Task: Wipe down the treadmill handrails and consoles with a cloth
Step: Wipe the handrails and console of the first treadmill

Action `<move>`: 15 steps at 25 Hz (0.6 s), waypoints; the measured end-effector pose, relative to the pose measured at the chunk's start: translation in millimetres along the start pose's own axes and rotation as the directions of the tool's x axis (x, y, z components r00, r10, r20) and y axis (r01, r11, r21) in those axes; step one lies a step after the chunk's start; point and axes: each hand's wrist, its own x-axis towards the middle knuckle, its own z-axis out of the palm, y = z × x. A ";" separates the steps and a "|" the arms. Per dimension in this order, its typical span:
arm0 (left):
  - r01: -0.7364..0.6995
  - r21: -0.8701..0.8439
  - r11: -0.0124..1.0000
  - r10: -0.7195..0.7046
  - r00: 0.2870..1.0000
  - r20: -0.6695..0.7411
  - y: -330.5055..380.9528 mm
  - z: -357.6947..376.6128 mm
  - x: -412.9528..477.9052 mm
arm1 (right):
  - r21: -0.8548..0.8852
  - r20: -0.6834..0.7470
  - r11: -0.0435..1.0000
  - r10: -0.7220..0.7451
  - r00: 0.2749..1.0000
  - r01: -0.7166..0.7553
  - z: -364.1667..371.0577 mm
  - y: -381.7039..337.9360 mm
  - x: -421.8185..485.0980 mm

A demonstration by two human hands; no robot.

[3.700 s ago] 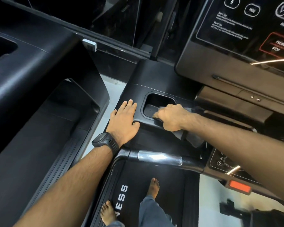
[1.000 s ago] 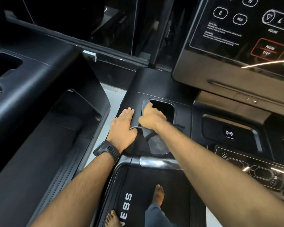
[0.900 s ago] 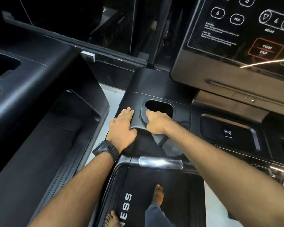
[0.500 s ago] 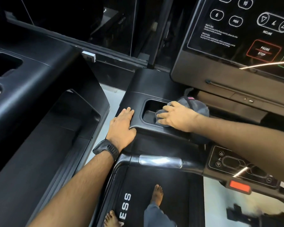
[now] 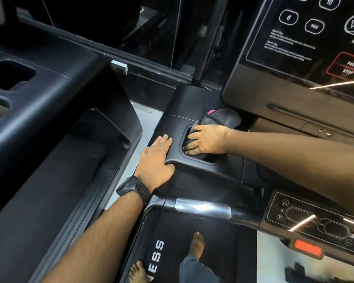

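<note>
inside the cupholder [image 5: 212,159], right hand [image 5: 207,140] presses cloth [image 5: 226,118].

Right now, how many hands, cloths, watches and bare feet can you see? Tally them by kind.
hands: 2, left hand, right hand
cloth: 1
watch: 1
bare feet: 2, left foot, right foot
total: 6
</note>
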 end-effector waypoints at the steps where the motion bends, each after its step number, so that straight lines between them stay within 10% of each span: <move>1: -0.002 0.008 1.000 0.002 1.000 0.003 -0.5 -0.2 -0.5 | 0.024 0.074 1.000 0.005 0.997 -0.007 -2.4 0.4 0.3; 9: -0.015 0.012 1.000 0.015 1.000 0.017 -1.7 -0.1 -4.0 | 0.170 0.467 0.924 0.229 0.854 -0.341 -31.6 -17.4 5.7; 15: -0.005 -0.010 1.000 0.005 1.000 0.009 1.2 -3.3 -3.9 | 0.431 0.640 0.765 0.116 0.760 -0.479 -68.6 -17.4 1.9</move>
